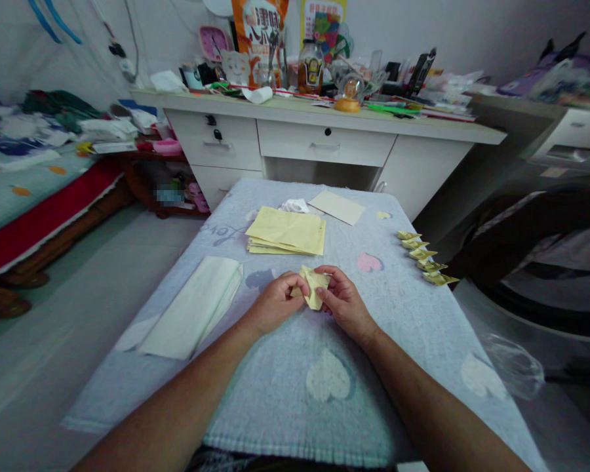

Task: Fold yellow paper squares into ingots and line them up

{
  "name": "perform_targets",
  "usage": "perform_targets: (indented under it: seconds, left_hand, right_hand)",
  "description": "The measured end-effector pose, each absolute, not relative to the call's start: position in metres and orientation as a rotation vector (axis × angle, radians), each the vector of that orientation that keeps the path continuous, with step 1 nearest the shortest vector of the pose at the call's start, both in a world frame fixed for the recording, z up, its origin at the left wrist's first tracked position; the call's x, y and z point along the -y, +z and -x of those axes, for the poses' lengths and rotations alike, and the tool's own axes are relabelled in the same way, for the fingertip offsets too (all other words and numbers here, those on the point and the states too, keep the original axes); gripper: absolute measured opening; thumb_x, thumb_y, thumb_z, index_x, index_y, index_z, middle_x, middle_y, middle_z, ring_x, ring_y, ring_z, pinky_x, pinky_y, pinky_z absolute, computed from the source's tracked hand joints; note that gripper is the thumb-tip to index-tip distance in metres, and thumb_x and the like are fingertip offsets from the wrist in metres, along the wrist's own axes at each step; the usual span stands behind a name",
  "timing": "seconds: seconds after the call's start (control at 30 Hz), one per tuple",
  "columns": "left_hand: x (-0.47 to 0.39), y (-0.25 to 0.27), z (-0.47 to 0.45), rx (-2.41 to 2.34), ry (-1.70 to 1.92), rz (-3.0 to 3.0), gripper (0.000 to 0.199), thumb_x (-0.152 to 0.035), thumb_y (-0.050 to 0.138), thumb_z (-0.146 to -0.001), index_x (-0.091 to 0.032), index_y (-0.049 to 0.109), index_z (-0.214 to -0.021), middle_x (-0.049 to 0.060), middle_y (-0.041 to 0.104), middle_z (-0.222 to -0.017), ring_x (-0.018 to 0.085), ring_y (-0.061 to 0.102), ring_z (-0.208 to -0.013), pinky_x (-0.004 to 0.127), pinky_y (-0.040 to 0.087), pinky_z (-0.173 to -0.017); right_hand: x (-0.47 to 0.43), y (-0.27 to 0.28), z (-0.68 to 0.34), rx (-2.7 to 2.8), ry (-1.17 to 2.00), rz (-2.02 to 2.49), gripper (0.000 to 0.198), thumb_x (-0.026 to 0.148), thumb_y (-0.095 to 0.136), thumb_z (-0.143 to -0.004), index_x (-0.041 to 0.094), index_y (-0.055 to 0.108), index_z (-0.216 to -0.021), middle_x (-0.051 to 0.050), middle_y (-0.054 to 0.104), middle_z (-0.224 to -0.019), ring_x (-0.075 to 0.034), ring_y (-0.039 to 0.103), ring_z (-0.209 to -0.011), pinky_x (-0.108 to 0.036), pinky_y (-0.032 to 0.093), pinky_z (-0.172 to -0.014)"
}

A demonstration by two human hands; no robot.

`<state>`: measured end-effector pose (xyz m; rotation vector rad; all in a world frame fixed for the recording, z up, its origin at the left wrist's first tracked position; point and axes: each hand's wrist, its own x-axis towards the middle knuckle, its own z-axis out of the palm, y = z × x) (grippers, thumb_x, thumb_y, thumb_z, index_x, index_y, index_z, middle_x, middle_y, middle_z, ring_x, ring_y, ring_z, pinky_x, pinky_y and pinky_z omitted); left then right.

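Note:
A small folded piece of yellow paper (313, 287) is held between both hands, just above the cloth-covered table. My left hand (284, 295) pinches its left side with thumb and fingers. On the right side, my right hand (343, 298) grips it, thumb in front and fingers behind. Beyond the hands lies a stack of yellow paper sheets (286, 229). Several folded yellow paper pieces (425, 257) stand in a row at the table's right edge. Left of my left arm rests a folded stack of whitish paper (196, 305).
The table wears a light blue cloth (275, 387) with heart patterns. A pale card (338, 207) and a crumpled white tissue (295, 206) lie at its far side. Behind stands a white desk (324, 141) crowded with items, a washing machine (560, 249) at right, a bed (39, 190) at left.

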<state>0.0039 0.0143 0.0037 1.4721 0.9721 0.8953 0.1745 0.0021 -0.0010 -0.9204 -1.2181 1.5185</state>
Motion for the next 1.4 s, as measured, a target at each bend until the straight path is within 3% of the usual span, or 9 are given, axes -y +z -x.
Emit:
perform_targets:
  seconds: [0.23,0.57,0.73,0.97,1.1,1.3,1.4]
  left_hand:
    - [-0.0144,0.0039,-0.0031,-0.982,0.947,-1.577,0.01,-0.009,0.056,-0.067,-0.017,0.059,-0.072,0.0,0.049,-0.081,0.013,0.05,-0.074,0.02,0.038,-0.063]
    - [-0.0126,0.0018,-0.0027,-0.936,0.92,-1.52,0.007,-0.011,0.058,-0.071,-0.017,0.057,-0.076,0.0,0.048,-0.085,0.011,0.05,-0.071,0.02,0.039,-0.059]
    - [-0.0126,0.0035,-0.0033,-0.962,0.906,-1.534,0.005,-0.015,0.059,-0.074,-0.017,0.056,-0.077,-0.003,0.047,-0.077,0.01,0.046,-0.065,0.02,0.036,-0.057]
    - [-0.0138,-0.0017,-0.0034,-1.029,0.959,-1.516,0.009,-0.02,0.061,-0.076,-0.017,0.055,-0.083,-0.005,0.05,-0.069,0.009,0.046,-0.061,0.019,0.036,-0.057]
    - [-0.0141,0.0006,-0.0022,-1.029,0.99,-1.454,0.011,-0.023,0.06,-0.078,-0.017,0.054,-0.085,-0.005,0.052,-0.069,0.009,0.048,-0.059,0.019,0.038,-0.055]
    - [-0.0122,0.0023,-0.0082,-1.071,0.977,-1.36,0.022,-0.026,0.066,-0.074,-0.017,0.053,-0.089,-0.003,0.057,-0.073,0.01,0.053,-0.059,0.021,0.045,-0.053]
    - [-0.0121,0.0022,-0.0119,-1.069,0.996,-1.309,0.025,-0.026,0.067,-0.072,-0.018,0.051,-0.089,-0.003,0.057,-0.074,0.01,0.054,-0.059,0.021,0.046,-0.052]
  right_hand:
    - [-0.0002,-0.0054,-0.1737,1.319,1.473,0.855,0.053,0.03,0.07,-0.076,0.025,0.042,-0.12,-0.001,0.058,-0.095,-0.014,0.057,-0.079,-0.023,0.047,-0.066]
    - [-0.0025,-0.0099,-0.1737,1.315,1.464,0.855,0.057,0.025,0.069,-0.078,0.026,0.038,-0.125,-0.002,0.06,-0.102,-0.015,0.061,-0.09,-0.027,0.049,-0.077]
    - [-0.0032,-0.0094,-0.1738,1.322,1.473,0.826,0.06,0.025,0.072,-0.076,0.026,0.038,-0.125,-0.003,0.06,-0.103,-0.016,0.061,-0.095,-0.029,0.048,-0.084]
    - [-0.004,-0.0084,-0.1789,1.313,1.547,0.83,0.059,0.032,0.071,-0.078,0.028,0.038,-0.127,-0.001,0.06,-0.097,-0.013,0.058,-0.075,-0.026,0.047,-0.068]
    - [-0.0047,-0.0089,-0.1791,1.36,1.542,0.849,0.062,0.035,0.071,-0.077,0.027,0.037,-0.128,-0.002,0.061,-0.093,-0.015,0.059,-0.078,-0.027,0.045,-0.068]
    - [-0.0033,-0.0039,-0.1772,1.359,1.551,0.875,0.07,0.028,0.07,-0.076,0.027,0.03,-0.134,-0.001,0.059,-0.089,-0.015,0.059,-0.077,-0.027,0.045,-0.068]
    - [-0.0032,-0.0019,-0.1792,1.366,1.577,0.875,0.067,0.021,0.063,-0.075,0.027,0.03,-0.134,0.0,0.058,-0.088,-0.012,0.055,-0.069,-0.024,0.043,-0.061]
